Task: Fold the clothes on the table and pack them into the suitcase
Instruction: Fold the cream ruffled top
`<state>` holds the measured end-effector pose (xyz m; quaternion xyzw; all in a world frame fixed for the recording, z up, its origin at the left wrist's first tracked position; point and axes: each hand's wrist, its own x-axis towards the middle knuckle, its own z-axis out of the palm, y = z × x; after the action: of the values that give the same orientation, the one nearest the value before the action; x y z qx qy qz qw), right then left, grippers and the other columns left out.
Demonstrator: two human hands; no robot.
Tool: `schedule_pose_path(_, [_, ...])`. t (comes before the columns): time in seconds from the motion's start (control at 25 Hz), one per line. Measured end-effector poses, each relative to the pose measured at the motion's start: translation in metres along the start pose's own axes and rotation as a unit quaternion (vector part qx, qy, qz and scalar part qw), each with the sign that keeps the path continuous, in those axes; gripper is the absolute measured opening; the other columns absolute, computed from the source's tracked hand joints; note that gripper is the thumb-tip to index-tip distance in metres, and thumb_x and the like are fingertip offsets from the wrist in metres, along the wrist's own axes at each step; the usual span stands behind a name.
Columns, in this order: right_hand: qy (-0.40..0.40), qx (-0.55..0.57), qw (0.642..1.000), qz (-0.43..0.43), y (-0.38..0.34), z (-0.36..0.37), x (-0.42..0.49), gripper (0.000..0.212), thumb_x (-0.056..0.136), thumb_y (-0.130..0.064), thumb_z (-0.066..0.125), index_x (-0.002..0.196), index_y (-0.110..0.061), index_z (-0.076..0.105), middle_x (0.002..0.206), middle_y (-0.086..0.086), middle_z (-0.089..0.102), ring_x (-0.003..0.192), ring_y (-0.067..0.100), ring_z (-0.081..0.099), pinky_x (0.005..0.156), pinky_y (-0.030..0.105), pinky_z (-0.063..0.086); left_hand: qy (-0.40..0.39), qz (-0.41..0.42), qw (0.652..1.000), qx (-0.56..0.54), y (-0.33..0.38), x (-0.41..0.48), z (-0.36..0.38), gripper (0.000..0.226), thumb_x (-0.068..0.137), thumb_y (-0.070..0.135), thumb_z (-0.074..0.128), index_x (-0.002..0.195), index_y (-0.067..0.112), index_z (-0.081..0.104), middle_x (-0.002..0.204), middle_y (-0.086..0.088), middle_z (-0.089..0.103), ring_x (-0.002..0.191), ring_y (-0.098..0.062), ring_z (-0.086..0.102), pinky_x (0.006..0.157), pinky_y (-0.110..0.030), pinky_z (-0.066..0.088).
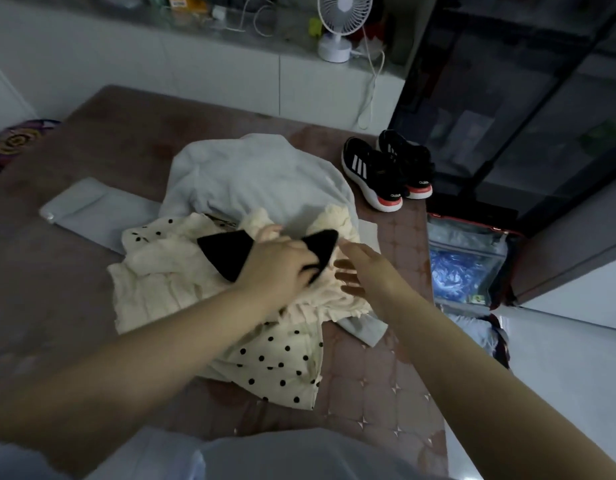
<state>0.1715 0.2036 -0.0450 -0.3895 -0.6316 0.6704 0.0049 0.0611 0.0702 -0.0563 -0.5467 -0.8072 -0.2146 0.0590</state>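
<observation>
My left hand (278, 268) has its fingers curled round the middle of the black pointed collar (226, 252) of the cream knitted top (154, 278), and the collar's tips run from nine to three o'clock. My right hand (365, 271) hovers just beside it at three o'clock, fingers straight, holding nothing. The top lies over a cream polka-dot garment (278, 368) and a pale grey garment (251, 174) on the brown patterned worktop (375, 393); the open suitcase (466, 265) sits further out at three o'clock, so I judge the right hand nearer for packing.
</observation>
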Motion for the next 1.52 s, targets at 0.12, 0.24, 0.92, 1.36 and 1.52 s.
schedule_pose_path(0.12, [0.004, 0.021, 1.000, 0.010, 0.004, 0.010, 0.003, 0.021, 0.087, -0.020, 0.063, 0.105, -0.010, 0.062, 0.101, 0.012, 0.067, 0.092, 0.026, 0.064, 0.085, 0.040, 0.055, 0.003, 0.022, 0.999, -0.048, 0.025, -0.021, 0.009, 0.011, 0.073, 0.029, 0.067, 0.079, 0.022, 0.073, 0.073, 0.007, 0.067, 0.071, -0.017, 0.063, 0.091, -0.028, 0.025])
schedule_pose_path(0.24, [0.081, 0.012, 0.996, -0.030, 0.009, -0.004, 0.002, 0.006, 0.085, -0.005, 0.064, 0.090, -0.006, 0.065, 0.088, 0.017, 0.068, 0.077, 0.026, 0.064, 0.076, 0.034, 0.057, -0.009, -0.023, 0.999, -0.033, 0.015, -0.045, 0.019, 0.051, 0.069, 0.041, 0.071, 0.115, 0.022, 0.061, 0.107, 0.002, 0.063, 0.099, -0.019, 0.060, 0.099, -0.028, 0.030])
schedule_pose_path(0.92, [0.132, 0.028, 0.975, -0.178, -0.036, -0.100, 0.000, 0.025, 0.081, -0.029, 0.067, 0.057, -0.025, 0.065, 0.061, -0.015, 0.058, 0.064, 0.002, 0.054, 0.072, 0.024, 0.042, -0.250, -0.318, 0.798, -0.448, -0.095, 0.038, -0.099, 0.066, 0.049, 0.049, 0.085, 0.106, 0.020, 0.067, 0.111, -0.003, 0.069, 0.100, -0.015, 0.064, 0.081, -0.023, 0.055])
schedule_pose_path(1.36, [0.060, -0.050, 0.983, -0.166, -0.031, -0.113, 0.039, 0.048, 0.076, -0.025, 0.074, 0.121, -0.018, 0.059, 0.111, -0.001, 0.064, 0.104, 0.014, 0.060, 0.084, 0.026, 0.048, -0.026, -0.396, 0.871, -0.288, -0.128, 0.092, -0.053, 0.066, 0.077, 0.041, 0.071, 0.134, 0.024, 0.041, 0.124, -0.005, 0.055, 0.115, -0.022, 0.052, 0.098, -0.032, 0.042])
schedule_pose_path(1.52, [0.124, -0.237, 0.964, 0.003, 0.036, -0.115, 0.073, 0.065, 0.082, -0.016, 0.069, 0.139, -0.016, 0.038, 0.125, 0.004, 0.051, 0.119, 0.026, 0.050, 0.088, 0.033, 0.041, -0.142, -0.358, 0.910, -0.154, -0.143, 0.057, -0.011, 0.076, 0.079, 0.029, 0.073, 0.139, 0.007, 0.032, 0.132, -0.011, 0.046, 0.123, -0.029, 0.046, 0.092, -0.031, 0.037])
